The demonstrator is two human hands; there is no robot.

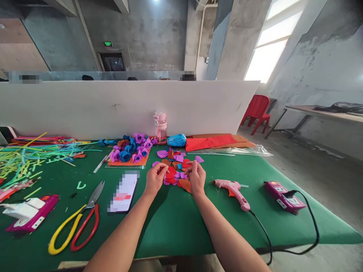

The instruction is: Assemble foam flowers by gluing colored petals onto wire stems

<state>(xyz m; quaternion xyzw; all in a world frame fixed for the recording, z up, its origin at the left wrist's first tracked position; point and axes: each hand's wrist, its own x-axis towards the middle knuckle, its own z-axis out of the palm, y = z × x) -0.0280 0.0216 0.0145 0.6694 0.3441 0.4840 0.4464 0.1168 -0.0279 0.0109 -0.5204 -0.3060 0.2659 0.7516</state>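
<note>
My left hand (155, 177) and my right hand (196, 175) rest on the green table (176, 223), each at one side of a pile of cut paper petals (175, 166) in red, orange, purple and pink. Both hands have their fingers curled and pinched at the pile's edges. The left fingertips touch petals near the pile's left side, and the right fingertips pinch at a red petal on its right side. What each pinch holds is too small to name.
Finished purple and blue paper roses (131, 148) lie on an orange sheet. A phone (123, 192), yellow-and-red scissors (77, 223), a pink glue gun (233, 191) with a black cord, a pink power strip (284, 196), coloured strips (25, 156), a pink bottle (160, 127), red paper (210, 142).
</note>
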